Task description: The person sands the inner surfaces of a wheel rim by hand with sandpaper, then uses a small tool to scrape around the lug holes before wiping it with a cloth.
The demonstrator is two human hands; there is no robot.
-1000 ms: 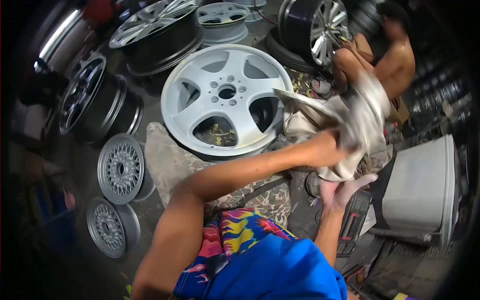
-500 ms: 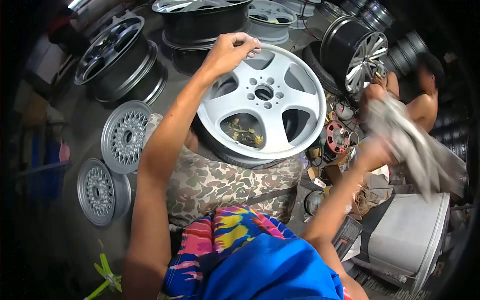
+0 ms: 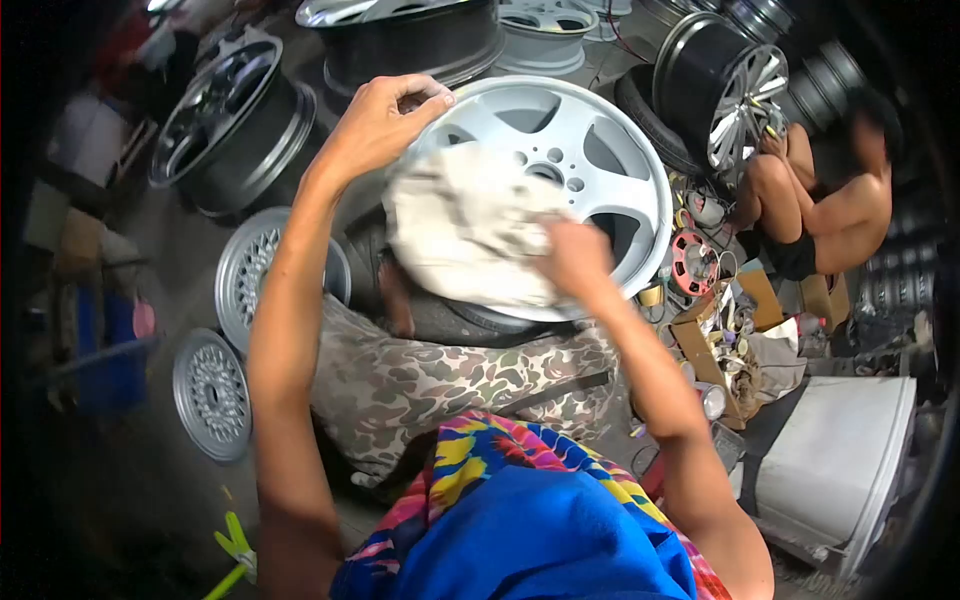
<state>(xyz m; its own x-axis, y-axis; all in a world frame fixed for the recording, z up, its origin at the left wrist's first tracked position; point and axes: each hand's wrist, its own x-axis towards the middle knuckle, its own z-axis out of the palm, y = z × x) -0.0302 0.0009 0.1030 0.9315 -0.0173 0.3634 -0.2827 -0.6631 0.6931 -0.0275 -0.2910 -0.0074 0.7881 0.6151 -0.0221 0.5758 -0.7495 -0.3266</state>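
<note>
A silver-grey alloy wheel rim point(image 3: 645, 190) with broad spokes rests tilted on a dark tyre in front of me. My left hand point(image 3: 385, 122) is closed on its upper left edge, with the thumb along the lip. In my right hand point(image 3: 575, 258) is a whitish cloth point(image 3: 455, 225), smeared by motion. It is spread over the left and lower spokes, hiding them and part of the hub. My camouflage-clad legs point(image 3: 470, 385) are just below the rim.
Mesh-faced wheels point(image 3: 212, 395) stand at left, with dark rims point(image 3: 220, 120) behind. At right, a person point(image 3: 830, 215) sits holding a multi-spoke wheel point(image 3: 748, 105). Nearby are a cardboard box point(image 3: 705, 335) of odds and ends, a red reel point(image 3: 693, 262) and a white bin point(image 3: 840, 455).
My right hand has swung the cloth from the right side across onto the wheel rim. My left hand has shifted leftward along the rim's edge.
</note>
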